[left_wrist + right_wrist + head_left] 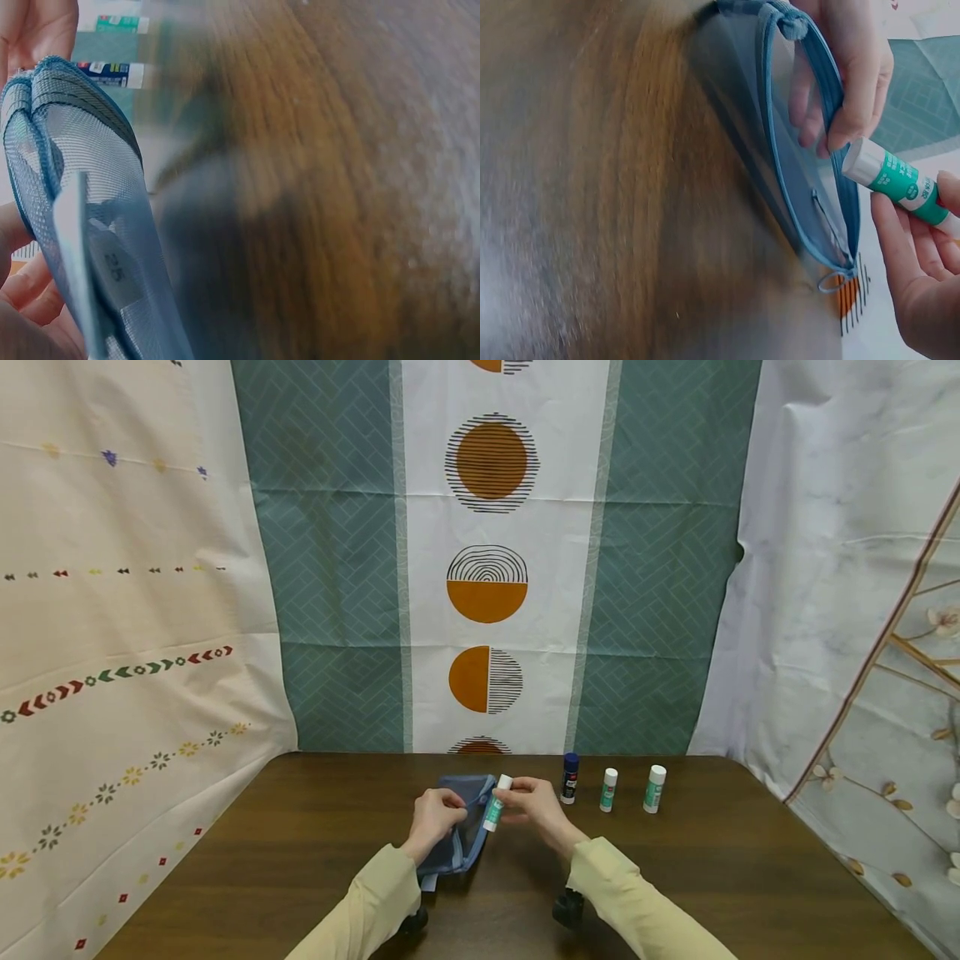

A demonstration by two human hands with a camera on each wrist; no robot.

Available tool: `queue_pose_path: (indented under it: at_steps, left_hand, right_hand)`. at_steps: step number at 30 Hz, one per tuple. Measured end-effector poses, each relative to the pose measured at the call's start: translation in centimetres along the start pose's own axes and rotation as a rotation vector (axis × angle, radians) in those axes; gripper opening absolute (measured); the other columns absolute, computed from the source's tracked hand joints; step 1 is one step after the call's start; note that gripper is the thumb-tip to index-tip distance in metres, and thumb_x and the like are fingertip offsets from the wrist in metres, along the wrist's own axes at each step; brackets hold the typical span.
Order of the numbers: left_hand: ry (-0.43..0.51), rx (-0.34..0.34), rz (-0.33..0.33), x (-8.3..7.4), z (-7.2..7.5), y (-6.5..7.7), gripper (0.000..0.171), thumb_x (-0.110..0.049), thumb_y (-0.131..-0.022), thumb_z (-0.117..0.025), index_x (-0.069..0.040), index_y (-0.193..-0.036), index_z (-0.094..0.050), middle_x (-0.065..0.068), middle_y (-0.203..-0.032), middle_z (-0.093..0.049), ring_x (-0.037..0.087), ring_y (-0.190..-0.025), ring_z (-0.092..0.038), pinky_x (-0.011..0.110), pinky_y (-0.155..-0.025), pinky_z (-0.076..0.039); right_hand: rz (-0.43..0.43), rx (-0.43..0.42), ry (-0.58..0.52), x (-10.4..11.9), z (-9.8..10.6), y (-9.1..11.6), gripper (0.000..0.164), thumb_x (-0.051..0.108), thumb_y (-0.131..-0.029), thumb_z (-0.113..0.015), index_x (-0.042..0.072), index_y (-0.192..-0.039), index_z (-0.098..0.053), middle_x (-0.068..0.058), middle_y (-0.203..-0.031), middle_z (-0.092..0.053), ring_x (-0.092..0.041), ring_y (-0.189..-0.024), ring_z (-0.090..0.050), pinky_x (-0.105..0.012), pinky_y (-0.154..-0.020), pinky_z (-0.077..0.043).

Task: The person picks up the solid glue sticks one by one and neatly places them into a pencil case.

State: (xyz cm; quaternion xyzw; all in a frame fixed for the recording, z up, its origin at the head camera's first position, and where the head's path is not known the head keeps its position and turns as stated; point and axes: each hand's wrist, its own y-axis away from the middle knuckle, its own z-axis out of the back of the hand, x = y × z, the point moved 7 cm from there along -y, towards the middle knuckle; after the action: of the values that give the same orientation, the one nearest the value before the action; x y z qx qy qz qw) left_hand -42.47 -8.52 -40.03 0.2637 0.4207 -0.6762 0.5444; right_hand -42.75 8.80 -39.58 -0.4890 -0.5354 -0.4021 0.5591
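A blue mesh zip pouch (468,860) stands on the table with its zipped mouth gaping in the right wrist view. My left hand (435,818) pinches one edge of that mouth between thumb and fingers. Between the fingertips of my right hand (536,806) is a green-and-white glue stick (904,184). It tilts beside the pouch's rim, its white end close to the left fingertips in the right wrist view. Through the mesh in the left wrist view shows a pale thing marked 25 (112,262).
Behind my right hand stand a dark blue glue stick (570,779), a small green-and-white glue stick (608,790) and a larger green-and-white one (654,789), all upright on the brown wooden table (712,868). Patterned cloths (652,568) hang at the back and sides.
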Motion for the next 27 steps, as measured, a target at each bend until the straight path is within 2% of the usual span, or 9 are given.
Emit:
queue_pose_path:
  at_steps: [6,11,14,18,27]
  left_hand:
    - [-0.004,-0.010,0.013,0.0,0.0,-0.1,0.005,-0.002,-0.071,-0.066,-0.002,-0.076,-0.066,0.001,-0.063,-0.056,0.010,-0.042,-0.047,0.026,-0.041,-0.043]
    - [-0.003,-0.014,0.019,-0.1,0.1,-0.1,0.006,-0.002,-0.071,-0.067,-0.002,-0.076,-0.066,0.002,-0.064,-0.057,0.010,-0.042,-0.048,0.026,-0.042,-0.044]
    - [-0.002,-0.019,0.016,-0.1,0.0,-0.1,0.006,-0.003,-0.070,-0.067,-0.002,-0.076,-0.066,0.002,-0.065,-0.057,0.010,-0.042,-0.048,0.026,-0.042,-0.044]
    - [0.001,-0.021,0.025,0.1,0.0,-0.1,0.006,-0.003,-0.070,-0.067,-0.002,-0.076,-0.066,0.002,-0.065,-0.057,0.010,-0.043,-0.048,0.026,-0.042,-0.044]
    - [-0.001,-0.027,0.038,0.0,-0.2,-0.1,0.006,-0.004,-0.071,-0.067,-0.002,-0.076,-0.066,0.003,-0.066,-0.057,0.012,-0.045,-0.050,0.027,-0.043,-0.046]
  right_hand:
    - [-0.043,0.034,0.019,-0.3,-0.7,0.0,0.033,0.011,-0.084,-0.063,-0.014,-0.105,-0.055,-0.013,-0.084,-0.060,-0.031,-0.080,-0.060,-0.052,-0.074,-0.044]
    - [-0.066,0.040,0.031,1.1,-1.6,1.1,0.031,0.006,-0.086,-0.060,-0.017,-0.105,-0.052,-0.016,-0.087,-0.059,-0.035,-0.084,-0.059,-0.049,-0.074,-0.045]
    - [-0.087,0.020,0.025,0.6,-1.7,1.0,0.031,0.007,-0.086,-0.061,-0.016,-0.105,-0.053,-0.015,-0.086,-0.059,-0.033,-0.083,-0.060,-0.047,-0.073,-0.047]
    - [-0.115,0.008,0.011,-1.4,-1.6,-0.1,0.032,0.008,-0.083,-0.064,-0.014,-0.104,-0.054,-0.013,-0.084,-0.060,-0.029,-0.079,-0.061,-0.046,-0.071,-0.048]
    - [-0.178,-0.004,0.018,-2.0,-1.9,-0.1,0.026,0.007,-0.083,-0.065,-0.013,-0.098,-0.057,-0.015,-0.081,-0.060,-0.029,-0.075,-0.062,-0.041,-0.066,-0.051]
